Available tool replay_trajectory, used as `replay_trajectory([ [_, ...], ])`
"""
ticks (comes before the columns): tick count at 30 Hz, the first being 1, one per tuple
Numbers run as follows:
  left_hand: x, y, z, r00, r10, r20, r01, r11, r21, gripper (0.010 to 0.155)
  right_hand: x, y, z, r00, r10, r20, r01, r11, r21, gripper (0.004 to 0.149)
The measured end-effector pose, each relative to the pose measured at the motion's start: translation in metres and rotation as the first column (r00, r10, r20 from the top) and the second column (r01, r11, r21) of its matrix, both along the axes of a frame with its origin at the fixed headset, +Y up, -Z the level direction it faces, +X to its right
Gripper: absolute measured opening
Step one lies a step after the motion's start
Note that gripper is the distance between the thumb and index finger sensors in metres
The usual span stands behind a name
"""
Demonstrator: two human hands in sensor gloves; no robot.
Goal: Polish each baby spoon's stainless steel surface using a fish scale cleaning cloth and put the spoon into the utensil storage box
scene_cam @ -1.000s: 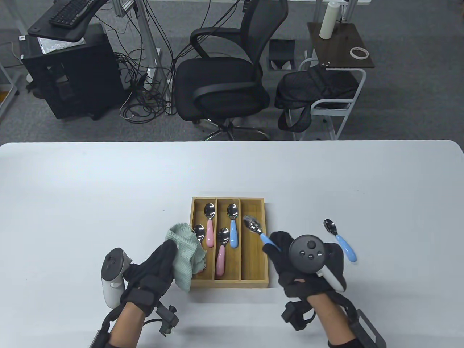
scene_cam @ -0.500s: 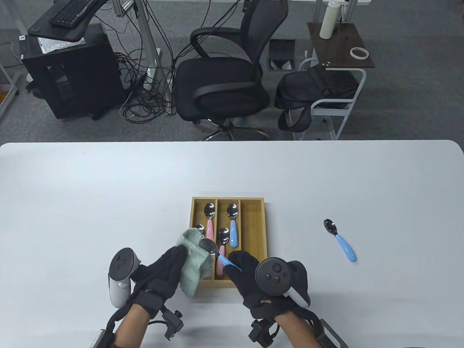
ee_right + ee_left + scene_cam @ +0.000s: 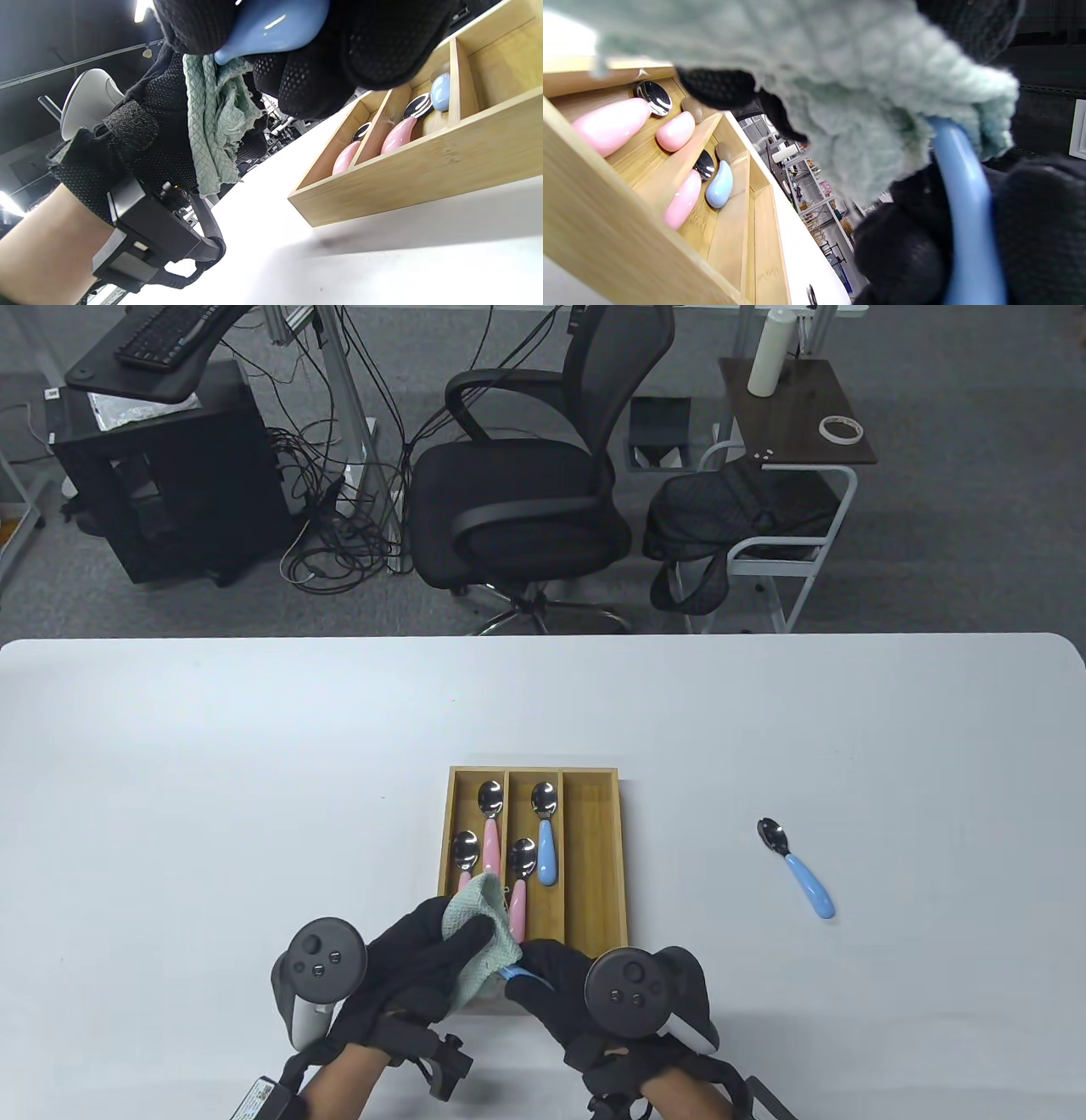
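My left hand (image 3: 424, 954) grips the pale green fish scale cloth (image 3: 479, 937), wrapped over the bowl of a blue-handled spoon (image 3: 526, 977), just in front of the wooden storage box (image 3: 594, 848). My right hand (image 3: 560, 993) holds that spoon by its blue handle (image 3: 271, 29); the bowl is hidden in the cloth (image 3: 865, 110). In the box lie several spoons: two pink (image 3: 490, 848) in the left compartment, a pink (image 3: 516, 899) and a blue (image 3: 545, 848) in the middle one. Another blue-handled spoon (image 3: 802, 875) lies on the table to the right.
The box's right compartment (image 3: 594, 857) holds nothing. The white table (image 3: 212, 780) stretches wide on both sides. Beyond its far edge stand an office chair (image 3: 526, 475), a side table with a bag (image 3: 764, 500) and a black cabinet (image 3: 161, 466).
My right hand carried the blue spoon from over the box's right compartment leftward and nearer, into the cloth. Both hands drew in toward the front edge and the cloth closed over the bowl.
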State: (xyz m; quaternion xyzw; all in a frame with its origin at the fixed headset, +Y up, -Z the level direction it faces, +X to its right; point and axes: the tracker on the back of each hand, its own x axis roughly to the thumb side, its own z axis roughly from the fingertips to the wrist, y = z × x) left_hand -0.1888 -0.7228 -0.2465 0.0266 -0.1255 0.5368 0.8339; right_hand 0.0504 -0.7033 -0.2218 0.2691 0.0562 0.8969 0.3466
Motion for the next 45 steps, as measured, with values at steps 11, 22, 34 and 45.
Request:
replay_trajectory([
  [11,0.002,-0.008,-0.006,0.977,0.126,0.17,-0.102,0.984,-0.144,0.056,0.003,-0.002,0.004,0.999,0.046,0.026,-0.047,0.998,0.036,0.047],
  [22,0.0,-0.008,-0.009,0.979,0.091,0.18,-0.069,0.99,-0.126,0.058,0.004,-0.003,0.003,0.999,0.037,0.032,-0.038,0.999,0.026,0.046],
  [34,0.005,0.001,0.001,0.996,-0.069,0.061,0.068,0.998,0.009,0.055,0.004,-0.003,0.003,0.997,0.051,0.051,-0.054,0.997,0.05,0.046],
  [45,0.007,-0.007,-0.006,0.957,0.176,0.23,-0.128,0.969,-0.21,0.052,0.011,0.0,0.002,0.997,0.035,0.071,-0.038,0.998,0.041,0.045],
])
